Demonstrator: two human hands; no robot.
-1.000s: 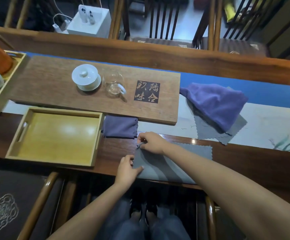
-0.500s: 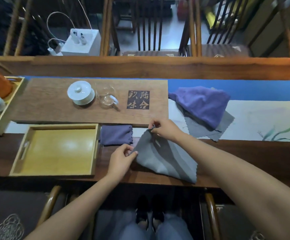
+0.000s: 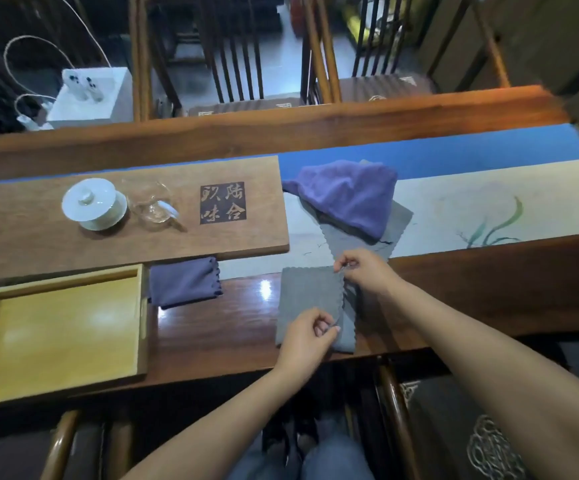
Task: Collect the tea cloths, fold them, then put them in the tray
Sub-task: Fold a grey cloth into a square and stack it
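Your left hand (image 3: 310, 336) pinched the near corner and your right hand (image 3: 362, 271) the far corner of the grey cloth (image 3: 307, 299), lying on the table's near edge, right of the tray (image 3: 56, 289). It looked light and limp; grip corners. Its long axis ran near-to-far.

head view: worn on the person's head | faced forward and down across the table (image 3: 489, 271) from its near edge | near edge seen close, far edge farther off

wooden tea board (image 3: 73, 244) | dark square stamp (image 3: 223, 203) | reads 欢陆味合
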